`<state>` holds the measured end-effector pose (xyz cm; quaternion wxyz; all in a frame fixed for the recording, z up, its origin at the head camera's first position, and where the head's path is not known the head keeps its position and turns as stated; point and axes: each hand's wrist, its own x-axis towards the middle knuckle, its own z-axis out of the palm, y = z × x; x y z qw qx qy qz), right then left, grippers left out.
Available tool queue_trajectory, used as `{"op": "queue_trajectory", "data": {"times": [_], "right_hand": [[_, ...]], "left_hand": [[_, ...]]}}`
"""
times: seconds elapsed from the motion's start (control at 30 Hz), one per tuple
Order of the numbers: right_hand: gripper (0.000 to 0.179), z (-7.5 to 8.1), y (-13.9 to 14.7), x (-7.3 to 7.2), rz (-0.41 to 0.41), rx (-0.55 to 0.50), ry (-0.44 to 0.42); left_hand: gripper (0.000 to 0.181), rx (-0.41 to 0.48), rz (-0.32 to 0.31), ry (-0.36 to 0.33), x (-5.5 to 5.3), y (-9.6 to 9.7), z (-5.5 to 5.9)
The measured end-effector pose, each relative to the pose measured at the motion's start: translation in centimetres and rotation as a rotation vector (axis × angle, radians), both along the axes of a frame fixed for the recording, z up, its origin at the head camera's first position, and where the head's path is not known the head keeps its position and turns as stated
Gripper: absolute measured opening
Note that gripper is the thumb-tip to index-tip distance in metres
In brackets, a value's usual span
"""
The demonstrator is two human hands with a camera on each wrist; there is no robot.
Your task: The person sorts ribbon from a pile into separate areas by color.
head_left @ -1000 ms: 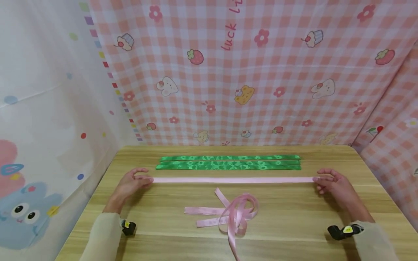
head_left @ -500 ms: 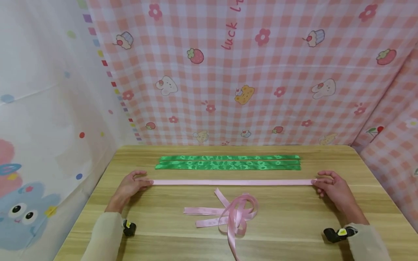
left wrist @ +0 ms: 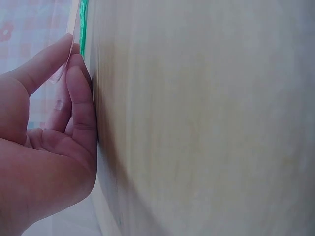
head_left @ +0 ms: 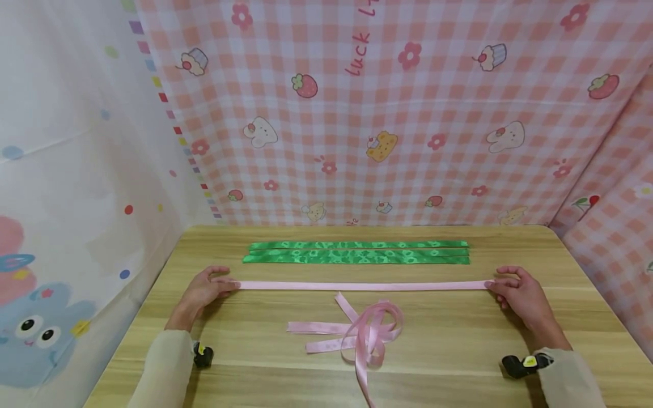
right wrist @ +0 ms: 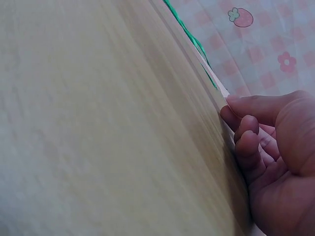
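Observation:
A pink ribbon (head_left: pixel 362 287) stretches nearly straight from side to side between my two hands. My left hand (head_left: pixel 206 290) pinches its left end between thumb and fingers; in the left wrist view, that hand (left wrist: pixel 59 118) has its little-finger side low by the wooden table. At the other end my right hand (head_left: pixel 520 294) pinches the ribbon the same way, and the right wrist view has the thumb and forefinger of this hand (right wrist: pixel 270 142) meeting at the ribbon. Several green patterned ribbons (head_left: pixel 357 256) lie side by side just beyond the pink one.
Nearer to me, a loose heap of pink ribbons (head_left: pixel 371 340) lies on the wooden table (head_left: pixel 449 362), one tail running off toward the front. A pink checked cloth (head_left: pixel 326 113) hangs behind the table, and a white printed cloth (head_left: pixel 76 187) hangs at the left.
The stretched pink ribbon has come slightly toward me, away from the green ribbons. My right hand has shifted a little to the left; both hands keep their pinch.

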<state>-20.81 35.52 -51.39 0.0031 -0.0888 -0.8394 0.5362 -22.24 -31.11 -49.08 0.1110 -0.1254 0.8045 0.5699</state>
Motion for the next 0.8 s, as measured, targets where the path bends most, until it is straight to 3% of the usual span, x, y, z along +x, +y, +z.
{"op": "queue_trajectory", "data": {"times": [0.37,0.5,0.57,0.7,0.8], "right_hand": [[0.041,0.2,-0.5,0.2,-0.032,0.004,0.033],[0.05,0.7,-1.7,0.3,-0.06,0.159,0.065],[0.053,1.2,-2.8,0.6,-0.059,0.217,0.082],[0.042,2.5,-5.7,1.2,0.007,0.296,0.184],[0.024,3.3,-8.7,2.0,0.14,0.277,0.265]], "left_hand": [[0.072,0.014,0.015,0.007,0.0,-0.1,-0.2],[0.067,0.03,0.064,0.041,0.2,0.4,-0.1],[0.063,-0.023,0.083,0.084,0.4,1.0,0.2],[0.056,-0.168,0.085,0.166,0.9,2.9,1.0],[0.053,-0.227,0.034,0.222,1.3,5.0,1.6]]}}
